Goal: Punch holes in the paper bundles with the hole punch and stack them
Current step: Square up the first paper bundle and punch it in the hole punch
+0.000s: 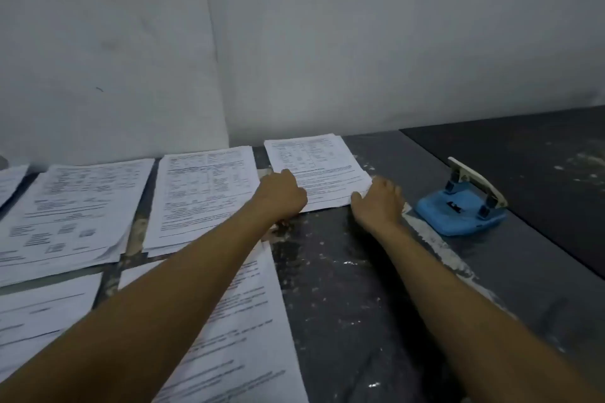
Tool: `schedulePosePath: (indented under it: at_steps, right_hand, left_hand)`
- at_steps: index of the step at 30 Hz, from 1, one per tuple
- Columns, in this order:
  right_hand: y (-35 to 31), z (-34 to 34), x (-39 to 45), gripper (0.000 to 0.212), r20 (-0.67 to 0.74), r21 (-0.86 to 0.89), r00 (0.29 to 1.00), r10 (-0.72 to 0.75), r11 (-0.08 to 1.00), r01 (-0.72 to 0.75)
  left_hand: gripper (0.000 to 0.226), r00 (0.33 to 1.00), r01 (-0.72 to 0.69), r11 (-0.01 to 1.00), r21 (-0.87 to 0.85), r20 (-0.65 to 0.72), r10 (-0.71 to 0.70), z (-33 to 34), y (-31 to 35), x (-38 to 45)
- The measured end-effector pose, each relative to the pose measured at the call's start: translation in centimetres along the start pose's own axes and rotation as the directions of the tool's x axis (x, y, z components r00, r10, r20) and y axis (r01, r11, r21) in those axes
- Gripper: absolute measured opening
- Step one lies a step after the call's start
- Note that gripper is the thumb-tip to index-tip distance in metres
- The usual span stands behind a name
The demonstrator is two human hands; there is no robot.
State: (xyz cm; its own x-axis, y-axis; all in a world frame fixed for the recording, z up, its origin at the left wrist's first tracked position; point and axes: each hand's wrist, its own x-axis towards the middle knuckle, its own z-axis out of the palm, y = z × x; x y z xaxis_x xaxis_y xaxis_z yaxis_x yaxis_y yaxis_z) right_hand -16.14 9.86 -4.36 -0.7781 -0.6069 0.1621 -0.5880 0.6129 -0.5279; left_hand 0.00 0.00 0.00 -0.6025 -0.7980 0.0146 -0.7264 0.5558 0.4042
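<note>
A bundle of printed white sheets (319, 167) lies at the back of the dark floor, near the wall. My left hand (283, 193) grips its near left corner with curled fingers. My right hand (379, 201) holds the bundle's near right corner, fingers curled at the edge. A blue hole punch (461, 206) with a pale lever raised stands to the right of my right hand, apart from the bundle.
Several more paper bundles lie to the left: one beside the held bundle (206, 193), another further left (72, 213), and two nearer ones (242, 321) partly under my left arm. A white wall (294, 42) rises behind. Dark speckled floor (360, 288) stretches to the right.
</note>
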Motion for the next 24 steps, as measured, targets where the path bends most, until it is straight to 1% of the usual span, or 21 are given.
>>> schedulePosePath:
  at_steps: [3,5,8,11,13,15,18,20,22,24]
  right_hand:
    - [0.5,0.5,0.9,0.055,-0.076,-0.061,0.997,-0.020,0.998,0.015]
    - [0.3,0.5,1.5,0.056,-0.096,-0.077,0.995,-0.039,0.997,0.031]
    - [0.1,1.0,2.3,0.056,-0.086,-0.108,0.994,-0.073,0.992,0.064]
    - [0.1,0.9,2.9,0.055,-0.033,-0.112,0.999,-0.039,0.993,0.035]
    - [0.0,0.3,3.5,0.049,0.041,-0.111,0.999,0.008,0.994,-0.003]
    - [-0.3,-0.2,3.9,0.040,0.109,-0.100,0.993,0.044,0.994,-0.033]
    - [-0.3,-0.1,4.2,0.023,0.147,0.027,0.987,0.072,0.997,-0.077]
    - [-0.3,0.1,4.0,0.022,0.116,0.158,0.990,0.085,0.982,-0.102]
    - [-0.5,0.2,3.3,0.020,0.058,0.329,0.996,0.071,0.941,-0.086]
    - [-0.9,0.1,2.6,0.023,0.016,0.504,0.999,0.034,0.863,-0.038]
  left_hand:
    - [0.061,0.989,0.144,0.986,0.088,0.010,-0.145,2.2,-0.2,1.4]
    - [0.067,0.985,0.170,0.974,0.147,-0.017,-0.170,3.4,-0.3,1.9]
    - [0.069,0.982,0.181,0.971,0.154,-0.084,-0.169,4.4,0.1,2.6]
    - [0.072,0.975,0.204,0.974,0.094,-0.107,-0.194,4.4,0.3,3.3]
    - [0.077,0.973,0.207,0.978,0.039,-0.108,-0.202,4.1,0.4,3.9]
    - [0.087,0.975,0.205,0.979,-0.015,-0.080,-0.206,3.7,0.2,4.8]
    - [0.094,0.978,0.209,0.978,-0.018,-0.018,-0.210,2.9,0.1,5.7]
    - [0.095,0.976,0.215,0.976,-0.007,-0.009,-0.216,2.8,0.0,6.1]
    - [0.096,0.977,0.211,0.977,-0.018,-0.014,-0.211,2.9,-0.1,6.0]
    - [0.096,0.978,0.208,0.977,-0.043,-0.025,-0.209,2.8,-0.3,5.9]
